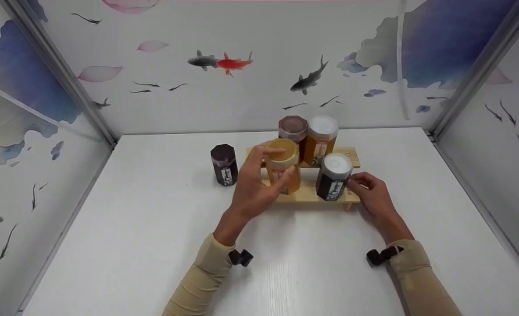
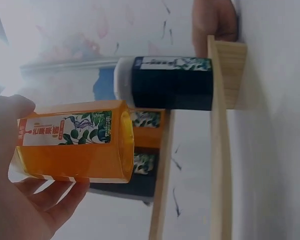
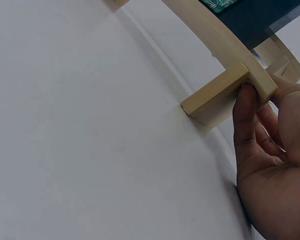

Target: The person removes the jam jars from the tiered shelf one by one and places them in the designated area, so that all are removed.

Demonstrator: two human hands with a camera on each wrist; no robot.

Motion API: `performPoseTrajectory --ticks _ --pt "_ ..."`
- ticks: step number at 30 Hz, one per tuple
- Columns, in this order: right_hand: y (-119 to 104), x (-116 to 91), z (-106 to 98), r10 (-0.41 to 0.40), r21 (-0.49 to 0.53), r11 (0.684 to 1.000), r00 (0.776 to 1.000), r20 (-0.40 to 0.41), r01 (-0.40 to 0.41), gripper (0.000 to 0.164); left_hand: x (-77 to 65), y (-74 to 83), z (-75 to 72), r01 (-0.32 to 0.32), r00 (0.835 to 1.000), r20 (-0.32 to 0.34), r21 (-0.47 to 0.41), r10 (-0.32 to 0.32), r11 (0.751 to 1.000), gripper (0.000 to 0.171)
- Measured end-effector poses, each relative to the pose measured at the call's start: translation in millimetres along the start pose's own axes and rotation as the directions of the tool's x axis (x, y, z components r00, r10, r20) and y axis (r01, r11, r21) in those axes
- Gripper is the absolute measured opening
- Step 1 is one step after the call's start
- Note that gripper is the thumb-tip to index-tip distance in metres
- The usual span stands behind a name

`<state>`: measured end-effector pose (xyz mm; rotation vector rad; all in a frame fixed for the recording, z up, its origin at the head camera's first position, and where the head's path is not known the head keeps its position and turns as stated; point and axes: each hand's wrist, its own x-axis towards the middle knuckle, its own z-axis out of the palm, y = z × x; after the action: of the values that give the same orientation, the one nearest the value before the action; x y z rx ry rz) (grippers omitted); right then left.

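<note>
Head view first: just right of centre, the left hand (image 1: 255, 188) holds the orange jar (image 1: 283, 166), thumb and fingers curled round it above the wooden rack (image 1: 305, 194). The right hand (image 1: 375, 195) is at the rack's right end, beside the white-lidded dark jar (image 1: 332, 182); two more, a brown-lidded jar (image 1: 293, 126) and an amber jar (image 1: 320, 144), stand on the upper step, and a black-lidded jar (image 1: 224, 165) sits left on the counter (image 1: 154, 228).

Over to the left wrist, and here's what the head view can't settle: the orange jar, left of frame, has its base clear of the lower board (leafy label in plain sight, too).

Right wrist now: at right of frame, fingertips otherwise partly hidden pinch the rack's corner, by its leg.
</note>
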<state>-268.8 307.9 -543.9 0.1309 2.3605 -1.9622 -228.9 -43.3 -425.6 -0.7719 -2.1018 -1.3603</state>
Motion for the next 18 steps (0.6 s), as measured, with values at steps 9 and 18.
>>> performPoseTrajectory --ticks 9,18 --pt "1.4 0.8 1.0 -0.018 -0.025 1.000 1.000 -0.008 0.018 0.035 14.7 -22.1 -60.8 0.035 0.989 -0.147 0.037 -0.029 0.999 0.046" --pt "1.7 1.3 -0.6 -0.008 -0.018 1.000 1.000 -0.012 0.008 0.034 16.4 -59.4 -103.3 0.140 0.945 -0.310 0.094 -0.105 0.986 0.047"
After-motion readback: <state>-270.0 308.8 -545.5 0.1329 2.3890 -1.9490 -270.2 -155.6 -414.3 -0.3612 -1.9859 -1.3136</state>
